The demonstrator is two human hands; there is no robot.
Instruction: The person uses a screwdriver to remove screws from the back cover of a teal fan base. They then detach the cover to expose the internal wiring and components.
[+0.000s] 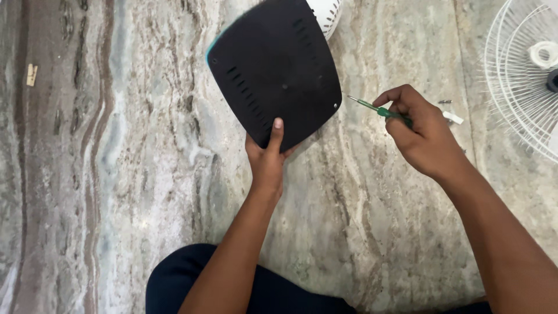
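**At frame centre: screwdriver tip aimed left at the black panel's lower right corner**

Upper middle of the frame holds a black panel [273, 72], a rounded square with rows of slots, raised off the marble floor [116, 174] and tilted so that one corner points down. Left hand [266, 160] has it by that bottom corner, grip closed on the edge with the thumb pressed flat on the dark face and the fingers hidden behind. A teal rim shows along the panel's upper left edge, and a white slotted part [325, 13] peeks out behind its top.

Right hand [421, 136] sits to the right of the panel, at roughly the height of its lower right corner, grip closed around a green-handled screwdriver [378, 110]. The tool's long axis runs nearly level, sloping slightly upward to the left, and its thin metal tip ends just beside the panel's right edge, near a small pale screw [335, 106] in that corner; tip and panel look apart, though narrowly.

Far right, a white wire fan guard [511, 87] lies on the floor, with small loose bits [452, 117] near the right hand's knuckles. A small wooden clip [31, 74] lies at upper left.
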